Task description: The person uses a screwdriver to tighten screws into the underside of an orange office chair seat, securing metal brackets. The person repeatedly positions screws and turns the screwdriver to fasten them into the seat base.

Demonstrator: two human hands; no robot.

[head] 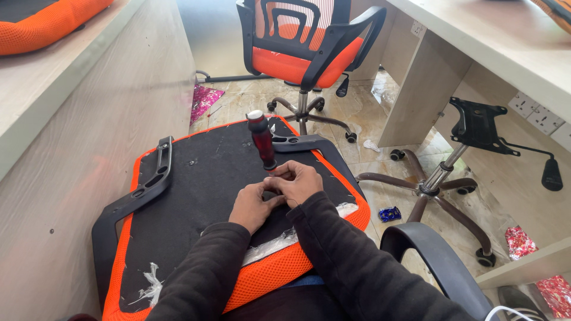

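An upturned orange chair seat (196,178) with a black fabric underside lies on my lap, a black armrest (146,184) on its left edge. A screwdriver (261,138) with a dark red handle stands upright on the underside. My right hand (299,181) grips its shaft low down, near the tip. My left hand (253,205) presses against the right one, fingertips at the same spot on the fabric. Both arms wear dark sleeves. The screwdriver's tip is hidden by my fingers.
A complete orange and black office chair (303,41) stands ahead. To the right stands a bare chair base (443,178) with wheels and a black mounting plate. Wooden desk panels flank both sides. Another black armrest (434,261) is at lower right. Shiny wrappers litter the tiled floor.
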